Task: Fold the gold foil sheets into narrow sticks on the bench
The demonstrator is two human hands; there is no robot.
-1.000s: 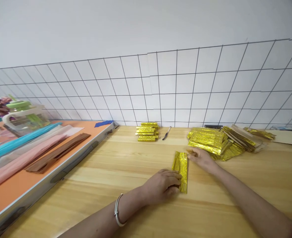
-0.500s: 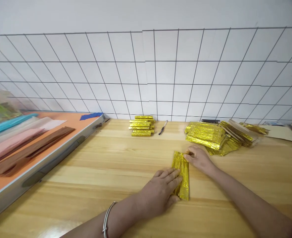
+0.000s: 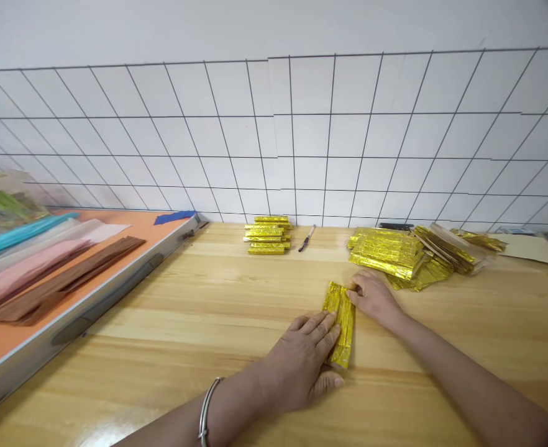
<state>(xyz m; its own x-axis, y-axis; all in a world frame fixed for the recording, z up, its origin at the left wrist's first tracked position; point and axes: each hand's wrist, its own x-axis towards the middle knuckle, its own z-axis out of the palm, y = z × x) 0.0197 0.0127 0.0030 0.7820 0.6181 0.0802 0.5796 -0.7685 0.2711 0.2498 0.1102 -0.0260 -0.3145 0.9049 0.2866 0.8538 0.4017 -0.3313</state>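
A sheet of shiny gold foil paper with lengthwise creases lies on the wooden table in front of me. My left hand rests flat on its left side, fingers stretched over the foil and thumb apart near the lower edge. At the sheet's upper right corner, my right hand pinches the edge between thumb and curled fingers. Behind the right hand lies a pile of flat gold foil sheets. Farther back, left of centre, several narrow folded gold foil strips are stacked.
A pen lies between strips and pile. On the left, an orange-topped board with a raised edge carries brown crepe paper, pink paper and blue pieces. A white gridded wall rises behind the table.
The sheet's lower end has shifted slightly up and left. My left thumb has moved out from the foil's edge, while my right hand keeps its pinch at the upper corner.
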